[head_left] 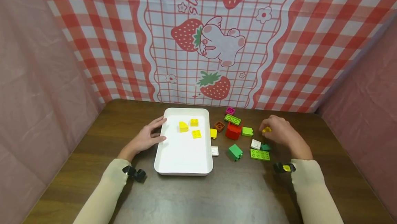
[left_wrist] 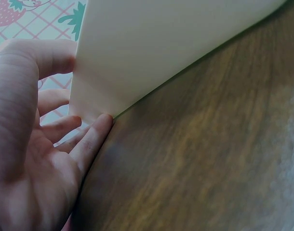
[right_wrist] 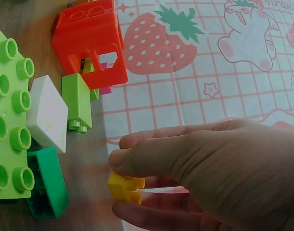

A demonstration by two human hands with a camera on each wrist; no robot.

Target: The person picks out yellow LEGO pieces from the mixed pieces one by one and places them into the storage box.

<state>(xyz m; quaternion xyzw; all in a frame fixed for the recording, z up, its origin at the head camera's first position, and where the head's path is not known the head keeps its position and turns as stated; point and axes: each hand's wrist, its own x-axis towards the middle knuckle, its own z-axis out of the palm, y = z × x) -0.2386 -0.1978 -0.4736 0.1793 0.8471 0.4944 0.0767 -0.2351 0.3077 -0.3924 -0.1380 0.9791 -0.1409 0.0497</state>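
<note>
A white tray point(head_left: 183, 158) stands on the brown table, with several yellow bricks in it, one of them a yellow brick with a curved side point(head_left: 183, 126). My left hand point(head_left: 146, 138) rests against the tray's left wall, fingers spread and touching it. In the left wrist view the fingertips point(left_wrist: 104, 120) meet the tray's outer side. To the right of the loose bricks, my right hand point(head_left: 280, 132) pinches a small yellow brick point(right_wrist: 122, 186) between thumb and fingers. Its studs show in the right wrist view.
Between tray and right hand lie a red hollow block point(head_left: 233, 131), a dark green brick point(head_left: 235, 152), a lime eight-stud brick point(head_left: 260, 154), a white tile point(head_left: 255, 144), a brown brick point(head_left: 219, 126) and a magenta brick point(head_left: 230, 111). A yellow brick point(head_left: 213, 133) touches the tray's right side.
</note>
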